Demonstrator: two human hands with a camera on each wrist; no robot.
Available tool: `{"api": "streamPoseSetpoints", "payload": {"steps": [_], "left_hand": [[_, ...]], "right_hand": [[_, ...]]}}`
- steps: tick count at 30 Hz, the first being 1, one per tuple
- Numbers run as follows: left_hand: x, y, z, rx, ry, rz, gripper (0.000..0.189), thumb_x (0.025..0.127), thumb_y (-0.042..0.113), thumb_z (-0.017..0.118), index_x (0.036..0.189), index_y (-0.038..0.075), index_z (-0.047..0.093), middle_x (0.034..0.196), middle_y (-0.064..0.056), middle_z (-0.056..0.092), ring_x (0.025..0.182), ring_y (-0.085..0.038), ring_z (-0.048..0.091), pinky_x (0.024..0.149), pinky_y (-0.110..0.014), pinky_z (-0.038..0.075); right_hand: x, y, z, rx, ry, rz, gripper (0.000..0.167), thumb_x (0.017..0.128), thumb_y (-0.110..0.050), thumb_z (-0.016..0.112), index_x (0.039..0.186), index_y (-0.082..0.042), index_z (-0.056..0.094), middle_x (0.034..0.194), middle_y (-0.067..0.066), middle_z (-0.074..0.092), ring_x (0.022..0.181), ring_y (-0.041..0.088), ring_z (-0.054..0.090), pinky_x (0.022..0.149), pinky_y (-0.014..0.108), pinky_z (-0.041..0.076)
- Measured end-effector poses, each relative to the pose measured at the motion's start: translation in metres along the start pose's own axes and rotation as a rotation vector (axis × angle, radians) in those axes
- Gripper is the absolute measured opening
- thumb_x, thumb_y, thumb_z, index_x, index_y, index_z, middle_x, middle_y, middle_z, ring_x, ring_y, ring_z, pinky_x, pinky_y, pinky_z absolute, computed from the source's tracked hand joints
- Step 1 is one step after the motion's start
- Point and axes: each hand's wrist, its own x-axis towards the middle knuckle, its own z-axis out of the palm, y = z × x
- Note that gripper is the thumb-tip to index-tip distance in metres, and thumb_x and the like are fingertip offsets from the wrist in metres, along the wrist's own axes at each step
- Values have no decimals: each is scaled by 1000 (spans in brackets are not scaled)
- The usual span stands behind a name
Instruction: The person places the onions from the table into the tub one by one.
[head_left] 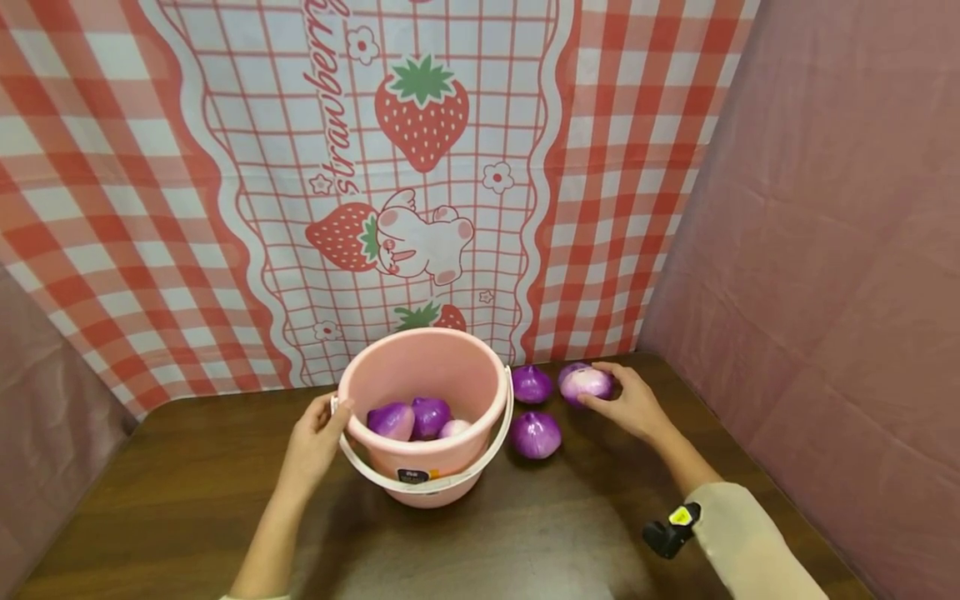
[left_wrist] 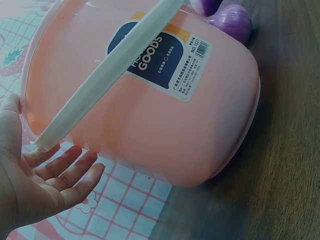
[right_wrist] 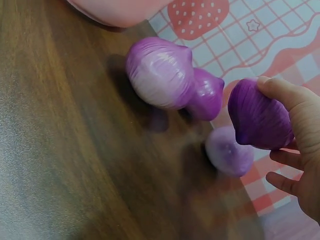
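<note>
A pink bucket (head_left: 427,454) with a white handle (head_left: 446,482) stands on the table. My left hand (head_left: 317,437) holds its rim at the left, beside the handle's joint; in the left wrist view the thumb of the left hand (left_wrist: 47,185) lies at the rim with the fingers along the outer wall. Purple onions (head_left: 430,417) lie inside. My right hand (head_left: 630,404) pinches a purple and white onion (head_left: 587,383), raised over another onion (right_wrist: 229,151) in the right wrist view. To its left sit two more onions, one in front (head_left: 536,435) and one behind (head_left: 532,384).
The brown wooden table (head_left: 525,533) ends at a strawberry-patterned checked cloth (head_left: 600,183) hanging behind. A pink cloth wall (head_left: 840,275) stands along the right side, and another pink cloth hangs at the left.
</note>
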Motion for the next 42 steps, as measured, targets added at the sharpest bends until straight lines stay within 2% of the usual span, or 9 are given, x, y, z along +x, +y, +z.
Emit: {"api": "streamPoseSetpoints", "payload": {"steps": [5,22,29,34,37,42], "left_hand": [[0,0,0,-19,-6,-7,34,96,26,52,120,2,54,88,0,63,66,-2,57,62,-19,48],[-1,1,0,-50,-13,-13,34,96,25,53,120,1,54,80,8,60,65,-2,57,61,-19,49],[-1,0,0,-44,-7,-10,34,95,25,53,120,1,54,82,4,62,64,-6,59,61,-19,48],[0,0,0,-32,-2,-1,34,96,24,52,120,0,54,94,-12,65,67,-1,57,62,-19,48],[0,0,0,-19,1,2,34,96,24,52,120,1,55,98,-16,65,68,0,56,62,-19,48],[0,0,0,-19,2,4,34,96,24,52,120,1,55,97,-15,65,67,-1,57,62,-19,48]], "right_hand": [[4,-4,-4,-4,16,-27,64,75,-37,76,126,-4,53,122,20,55,112,35,50,89,49,45],[16,-34,-18,22,23,-102,62,75,-36,77,124,-4,54,117,16,59,102,28,56,84,44,48],[20,-48,-22,32,12,-106,62,76,-38,77,125,-8,54,117,12,60,100,25,56,80,38,47],[23,-57,-23,36,2,-115,64,76,-40,76,127,-9,53,120,13,59,103,26,58,83,41,49],[26,-62,-23,55,-6,-134,63,76,-38,76,127,-9,53,122,13,58,103,28,59,84,43,51],[28,-70,-24,60,-11,-144,63,75,-38,77,127,-11,53,123,13,56,102,27,59,84,42,51]]}}
